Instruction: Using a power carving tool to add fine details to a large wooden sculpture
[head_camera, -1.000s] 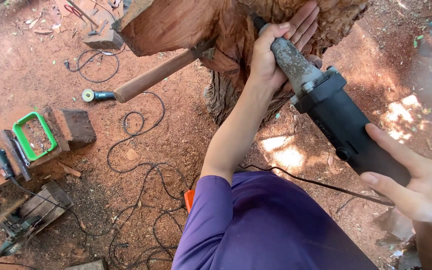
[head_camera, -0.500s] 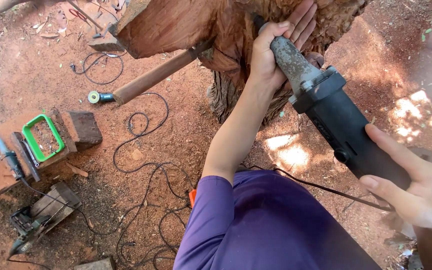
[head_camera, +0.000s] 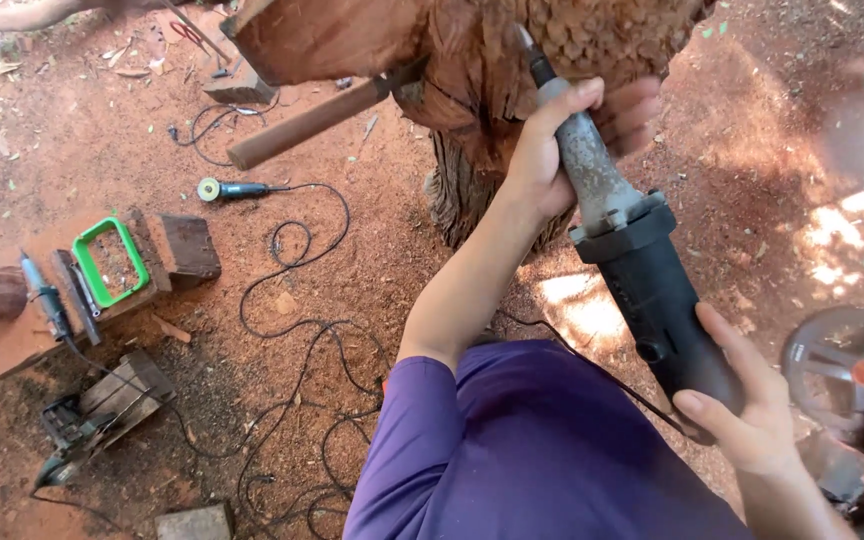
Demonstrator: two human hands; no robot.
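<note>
Over red, sawdust-strewn dirt ground (head_camera: 352, 270) tangled with black cords, both hands are holding a die grinder (head_camera: 632, 260) against the rough carved wood sculpture (head_camera: 472, 60), the left hand (head_camera: 562, 140) clamping its grey metal neck and the right hand (head_camera: 742, 410) wrapping its black body.

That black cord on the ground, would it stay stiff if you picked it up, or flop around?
Probably floppy: the cord lies in loose loops and curls over the dirt, which a stiff thing would not do. It looks thin, so likely light. It might snag when pulled, since its loops cross each other near the small grinder.
</note>
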